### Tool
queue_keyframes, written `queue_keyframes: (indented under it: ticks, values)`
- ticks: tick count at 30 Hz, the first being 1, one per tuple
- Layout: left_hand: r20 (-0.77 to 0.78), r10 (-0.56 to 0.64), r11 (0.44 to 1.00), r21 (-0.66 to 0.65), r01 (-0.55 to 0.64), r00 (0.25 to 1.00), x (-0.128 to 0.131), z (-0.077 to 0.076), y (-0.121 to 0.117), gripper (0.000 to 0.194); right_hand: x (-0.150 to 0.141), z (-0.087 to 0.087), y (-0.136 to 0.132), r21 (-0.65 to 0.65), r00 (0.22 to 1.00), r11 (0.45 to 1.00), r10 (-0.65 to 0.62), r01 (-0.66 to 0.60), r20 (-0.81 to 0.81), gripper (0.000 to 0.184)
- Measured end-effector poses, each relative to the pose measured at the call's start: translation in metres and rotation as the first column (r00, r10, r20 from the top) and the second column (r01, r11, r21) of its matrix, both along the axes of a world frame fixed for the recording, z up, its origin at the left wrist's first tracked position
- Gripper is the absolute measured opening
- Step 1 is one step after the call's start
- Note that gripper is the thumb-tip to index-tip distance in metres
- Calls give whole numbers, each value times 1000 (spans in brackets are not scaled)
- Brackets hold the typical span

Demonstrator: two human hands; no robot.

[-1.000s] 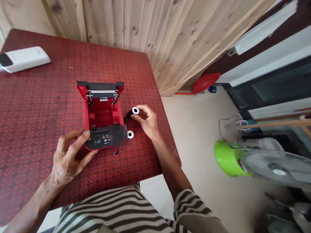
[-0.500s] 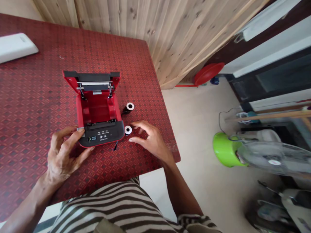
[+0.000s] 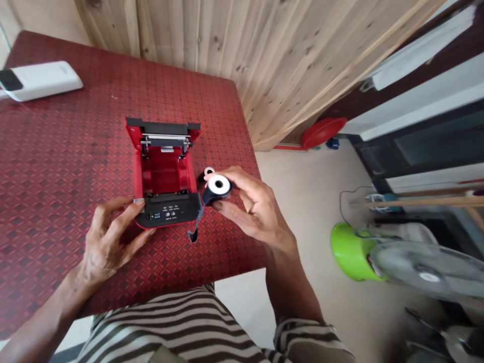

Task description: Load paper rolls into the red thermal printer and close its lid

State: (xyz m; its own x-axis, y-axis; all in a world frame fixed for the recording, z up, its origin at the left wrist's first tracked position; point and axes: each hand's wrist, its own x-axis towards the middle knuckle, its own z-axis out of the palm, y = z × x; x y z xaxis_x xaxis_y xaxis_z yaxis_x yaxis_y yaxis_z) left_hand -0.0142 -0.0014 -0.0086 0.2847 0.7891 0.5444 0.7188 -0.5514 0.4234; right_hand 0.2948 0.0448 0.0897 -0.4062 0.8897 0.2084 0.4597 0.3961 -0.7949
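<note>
A small red and black label printer [image 3: 165, 174] stands on the table with its lid tipped up and its paper bay bare. My left hand [image 3: 109, 237] grips the printer's near left corner, fingers on top and thumb low at the front edge. In my right hand [image 3: 253, 206], raised beside the printer's right side, is a paper roll [image 3: 218, 185], dark outside with a white end and a hollow core. A loose dark strip hangs from it towards the table. A second paper roll [image 3: 207, 173] stands behind it, partly hidden by my fingers.
The red patterned table [image 3: 91, 141] meets a wooden plank wall [image 3: 189, 40] at the back. A white device with a dark end [image 3: 45, 80] lies at the far left. On the floor to the right are a green bucket [image 3: 348, 252] and a fan [image 3: 427, 272].
My right hand has closed on the nearer paper roll and lifted it off the table. My left hand stays on the printer. The view has shifted slightly.
</note>
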Motion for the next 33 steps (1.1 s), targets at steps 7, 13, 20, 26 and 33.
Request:
queue_keyframes:
  ticks: [7, 13, 20, 26, 33]
  values:
    - [-5, -21, 999, 25, 21, 1000, -3, -8, -2, 75, -73, 8, 39, 128, 806, 966, 111, -226, 581, 17]
    - [9, -15, 1000, 11, 14, 1000, -1, -7, -4, 74, -105, -3, 61, 12, 556, 957, 158, -290, 816, 21]
    - [21, -33, 999, 8, 33, 999, -3, -7, -4, 75, -111, -10, 68, -27, 473, 955, 170, -295, 864, 23]
    - [19, -32, 999, -14, 32, 999, -5, -11, -6, 77, -100, -1, 61, -21, 602, 963, 185, -269, 776, 24]
    - [35, -33, 999, -1, 33, 999, -3, -12, -3, 79, -69, 6, 40, -6, 821, 901, 398, -434, 410, 19]
